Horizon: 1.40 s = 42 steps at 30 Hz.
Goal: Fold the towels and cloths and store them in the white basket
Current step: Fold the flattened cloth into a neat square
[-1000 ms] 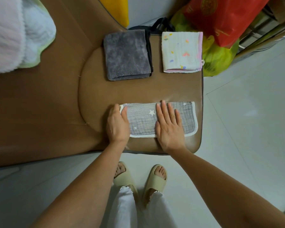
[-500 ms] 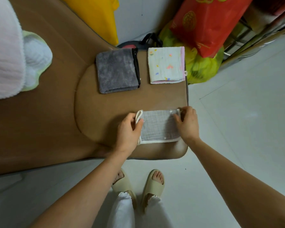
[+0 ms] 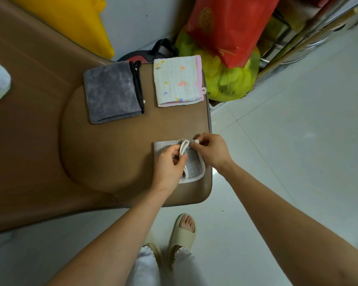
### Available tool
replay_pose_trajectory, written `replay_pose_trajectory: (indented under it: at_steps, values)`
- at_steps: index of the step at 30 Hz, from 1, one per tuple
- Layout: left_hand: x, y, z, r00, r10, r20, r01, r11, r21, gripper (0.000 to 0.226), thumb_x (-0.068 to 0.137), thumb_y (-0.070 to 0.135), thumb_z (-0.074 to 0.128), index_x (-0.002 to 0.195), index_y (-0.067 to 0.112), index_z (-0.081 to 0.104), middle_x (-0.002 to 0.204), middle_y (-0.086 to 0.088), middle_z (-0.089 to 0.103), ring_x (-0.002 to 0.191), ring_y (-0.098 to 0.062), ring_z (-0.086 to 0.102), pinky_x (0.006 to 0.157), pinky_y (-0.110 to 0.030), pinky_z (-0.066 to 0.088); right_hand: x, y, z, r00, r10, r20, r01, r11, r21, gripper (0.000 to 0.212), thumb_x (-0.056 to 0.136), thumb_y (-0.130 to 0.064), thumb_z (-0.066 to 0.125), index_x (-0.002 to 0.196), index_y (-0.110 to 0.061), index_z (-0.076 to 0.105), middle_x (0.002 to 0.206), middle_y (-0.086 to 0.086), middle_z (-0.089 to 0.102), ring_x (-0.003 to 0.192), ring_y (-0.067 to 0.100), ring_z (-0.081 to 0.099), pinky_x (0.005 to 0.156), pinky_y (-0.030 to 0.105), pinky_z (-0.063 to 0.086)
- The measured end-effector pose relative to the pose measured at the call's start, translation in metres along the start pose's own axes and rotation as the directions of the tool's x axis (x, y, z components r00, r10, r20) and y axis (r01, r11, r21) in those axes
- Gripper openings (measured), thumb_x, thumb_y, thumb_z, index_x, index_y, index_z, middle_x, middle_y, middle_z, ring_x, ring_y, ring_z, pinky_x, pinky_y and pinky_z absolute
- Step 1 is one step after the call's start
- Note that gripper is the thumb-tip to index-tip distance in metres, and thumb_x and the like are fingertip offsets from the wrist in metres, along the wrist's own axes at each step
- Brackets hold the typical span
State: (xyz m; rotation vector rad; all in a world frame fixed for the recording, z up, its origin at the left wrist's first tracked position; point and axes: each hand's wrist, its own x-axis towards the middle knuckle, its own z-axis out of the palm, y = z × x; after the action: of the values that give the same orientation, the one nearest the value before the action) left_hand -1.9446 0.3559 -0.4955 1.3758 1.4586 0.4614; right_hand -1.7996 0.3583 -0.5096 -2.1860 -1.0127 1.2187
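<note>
1. Grey muslin, white-trimmed: the small cloth (image 3: 191, 162) sits at the near right corner of the brown padded surface (image 3: 112, 151), and it's mid-fold.
2. Left hand (image 3: 170, 164) pinches the white-edged flap and carries it across; right hand (image 3: 212, 150) pinches the far right corner, pinning it down.
3. To land this well, I'd say bring the trim square onto the trim beneath, keep that right corner anchored, then press flat from the crease outward.
4. Watch the table edge just beside the cloth, because a slip could send it floorward.
5. 2 folded pieces wait further back: dark grey towel (image 3: 112, 93), patterned white cloth (image 3: 178, 81), near each other but apart.
6. White basket? Not in view.
</note>
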Motion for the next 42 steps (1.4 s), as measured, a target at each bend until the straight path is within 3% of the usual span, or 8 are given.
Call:
replay_pose_trajectory:
  at_steps: [8, 17, 21, 24, 29, 31, 34, 42]
  values:
    - [0.005, -0.005, 0.028, 0.997, 0.055, -0.046, -0.050, 0.991, 0.123, 0.036, 0.090, 0.015, 0.062, 0.126, 0.016, 0.060, 0.105, -0.004, 0.067, 0.088, -0.017, 0.065, 0.080, -0.034, 0.057, -0.004, 0.014, -0.014, 0.952, 0.146, 0.270, -0.263, 0.839, 0.476, 0.027, 0.099, -0.023, 0.048, 0.099, -0.007, 0.070, 0.096, 0.011, 0.072, 0.088, 0.024, 0.069, 0.081, 0.034, 0.058]
    - [0.004, 0.000, 0.027, 0.999, 0.032, 0.033, -0.036, 0.993, 0.114, 0.047, 0.085, 0.013, 0.069, 0.130, 0.016, 0.058, 0.110, -0.001, 0.061, 0.089, -0.014, 0.065, 0.083, -0.024, 0.055, -0.005, 0.012, -0.015, 0.964, 0.089, 0.250, -0.192, 0.883, 0.428, 0.025, 0.099, -0.017, 0.047, 0.094, -0.012, 0.071, 0.096, 0.013, 0.070, 0.090, 0.028, 0.068, 0.082, 0.036, 0.058]
    - [0.006, 0.002, 0.023, 0.974, -0.134, 0.185, 0.170, 0.967, -0.191, 0.043, 0.094, -0.004, 0.046, 0.133, 0.012, 0.054, 0.107, -0.004, 0.063, 0.087, -0.015, 0.066, 0.080, -0.029, 0.058, -0.008, 0.010, -0.020, 0.951, 0.077, 0.299, -0.223, 0.840, 0.494, 0.024, 0.098, -0.025, 0.050, 0.095, -0.009, 0.069, 0.093, 0.017, 0.069, 0.087, 0.030, 0.067, 0.081, 0.038, 0.057]
    - [0.015, 0.005, 0.008, 0.934, -0.194, 0.300, 0.266, 0.938, -0.222, 0.042, 0.097, -0.007, 0.036, 0.130, 0.011, 0.055, 0.106, -0.003, 0.066, 0.083, -0.010, 0.064, 0.073, -0.021, 0.055, -0.008, 0.008, -0.020, 0.966, 0.038, 0.257, -0.145, 0.899, 0.412, 0.015, 0.086, -0.026, 0.069, 0.089, -0.011, 0.068, 0.084, 0.007, 0.069, 0.076, 0.019, 0.067, 0.072, 0.029, 0.056]
    - [0.026, 0.004, -0.029, 0.993, 0.111, -0.034, -0.098, 0.958, 0.269, 0.038, 0.092, 0.002, 0.047, 0.123, 0.021, 0.057, 0.123, 0.006, 0.050, 0.112, -0.010, 0.046, 0.098, -0.024, 0.037, -0.009, 0.003, -0.018, 0.983, -0.015, 0.183, -0.049, 0.938, 0.344, 0.009, 0.092, -0.014, 0.061, 0.093, -0.017, 0.069, 0.095, 0.007, 0.072, 0.090, 0.019, 0.069, 0.080, 0.028, 0.056]
    - [0.033, 0.001, -0.043, 0.983, 0.180, 0.046, -0.185, 0.931, 0.316, 0.035, 0.091, 0.006, 0.051, 0.121, 0.023, 0.055, 0.127, 0.010, 0.046, 0.121, -0.009, 0.040, 0.104, -0.024, 0.029, -0.013, -0.002, -0.020, 0.976, -0.066, 0.210, -0.009, 0.942, 0.336, 0.014, 0.094, -0.014, 0.056, 0.091, -0.023, 0.068, 0.096, 0.002, 0.071, 0.089, 0.013, 0.068, 0.077, 0.022, 0.055]
    - [0.040, -0.004, -0.056, 0.951, 0.139, 0.276, -0.212, 0.943, 0.256, 0.015, 0.091, 0.016, 0.059, 0.102, 0.026, 0.059, 0.113, 0.012, 0.051, 0.102, -0.009, 0.055, 0.093, -0.029, 0.045, -0.018, -0.006, -0.021, 0.968, -0.086, 0.236, 0.002, 0.942, 0.336, 0.017, 0.098, -0.016, 0.050, 0.093, -0.023, 0.064, 0.093, -0.004, 0.069, 0.087, 0.008, 0.066, 0.072, 0.017, 0.052]
    - [0.036, -0.009, -0.063, 0.925, 0.019, 0.380, -0.159, 0.928, 0.338, 0.009, 0.085, 0.026, 0.069, 0.084, 0.018, 0.067, 0.108, 0.004, 0.053, 0.079, -0.008, 0.051, 0.081, -0.024, 0.044, -0.026, -0.013, -0.005, 0.971, 0.066, 0.230, -0.127, 0.957, 0.262, 0.025, 0.095, -0.033, 0.054, 0.113, -0.015, 0.054, 0.103, -0.001, 0.062, 0.088, 0.009, 0.058, 0.071, 0.020, 0.044]
